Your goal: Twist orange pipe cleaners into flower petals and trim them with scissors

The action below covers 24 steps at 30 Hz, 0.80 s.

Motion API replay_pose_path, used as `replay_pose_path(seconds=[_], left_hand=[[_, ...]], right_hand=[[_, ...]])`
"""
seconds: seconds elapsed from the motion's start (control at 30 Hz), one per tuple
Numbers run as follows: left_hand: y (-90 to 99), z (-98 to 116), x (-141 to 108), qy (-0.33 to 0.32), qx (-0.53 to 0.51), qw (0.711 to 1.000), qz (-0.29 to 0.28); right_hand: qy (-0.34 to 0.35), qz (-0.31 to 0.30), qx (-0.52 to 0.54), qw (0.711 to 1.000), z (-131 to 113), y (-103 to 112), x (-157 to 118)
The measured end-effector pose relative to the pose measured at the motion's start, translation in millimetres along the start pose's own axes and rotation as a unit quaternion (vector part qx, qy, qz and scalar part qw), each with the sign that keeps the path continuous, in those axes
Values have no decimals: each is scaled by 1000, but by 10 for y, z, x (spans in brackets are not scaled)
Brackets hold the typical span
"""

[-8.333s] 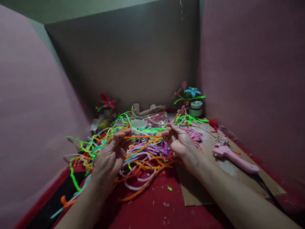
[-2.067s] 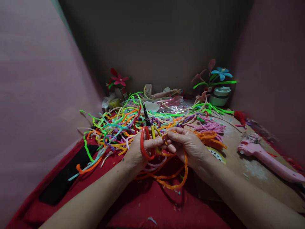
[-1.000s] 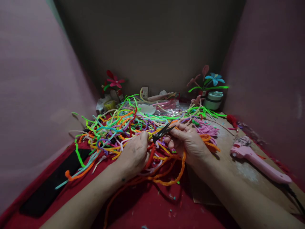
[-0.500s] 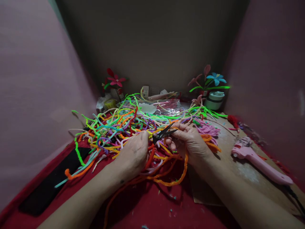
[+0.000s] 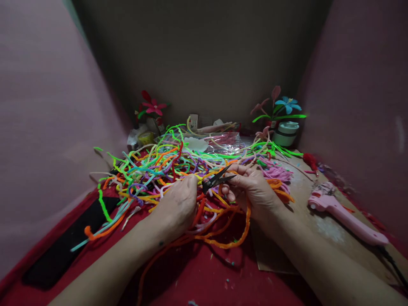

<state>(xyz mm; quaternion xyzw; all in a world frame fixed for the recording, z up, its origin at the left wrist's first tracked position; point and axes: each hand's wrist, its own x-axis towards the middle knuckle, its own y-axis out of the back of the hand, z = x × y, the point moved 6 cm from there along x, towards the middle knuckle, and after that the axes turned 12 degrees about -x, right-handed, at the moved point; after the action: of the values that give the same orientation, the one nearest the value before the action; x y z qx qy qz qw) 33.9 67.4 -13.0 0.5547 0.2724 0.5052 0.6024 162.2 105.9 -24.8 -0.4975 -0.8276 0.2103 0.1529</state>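
My left hand (image 5: 180,204) is closed around a pair of scissors (image 5: 210,183). Their dark blades stand apart and point right; a red part, perhaps a handle, shows below the fist. My right hand (image 5: 255,187) pinches an orange pipe cleaner (image 5: 231,245) at the blade tips. Its slack loops down beneath both hands and trails toward the front edge. Behind and left of the hands lies a tangled heap of multicoloured pipe cleaners (image 5: 156,163). My fingers partly hide the pinched end.
A pink glue gun (image 5: 347,216) with a black cord rests on a brown board (image 5: 299,191) at right. A black strip (image 5: 70,244) lies at left. Behind are clear plastic packaging (image 5: 223,142), a pale jar (image 5: 286,134), a red flower (image 5: 154,106) and a blue flower (image 5: 288,104).
The whole view has shifted slightly. Both hands keep their grip, and the scissor blades remain apart beside my right fingers.
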Motion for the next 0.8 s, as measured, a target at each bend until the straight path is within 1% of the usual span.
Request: replay_pose_path(seconds=[0.2,0.43,0.5,0.67,0.8], left_hand=[[-2,-6,-9,14,19,1000,-2],[-48,26,-19,13,-47,998,-25],[-66,5,-14,22,-59,998,-25],[-98,-29,-4,20,-71,997,-9],[-138,-41,-5,41,-61,997,-11]], right_hand=[[0,-9,-14,1000,2,6,0],[0,-19,1,1000,18,15,24],[2,-13,7,1000,18,23,29],[3,-10,5,1000,15,18,31],[5,-14,-4,1000,21,21,35]])
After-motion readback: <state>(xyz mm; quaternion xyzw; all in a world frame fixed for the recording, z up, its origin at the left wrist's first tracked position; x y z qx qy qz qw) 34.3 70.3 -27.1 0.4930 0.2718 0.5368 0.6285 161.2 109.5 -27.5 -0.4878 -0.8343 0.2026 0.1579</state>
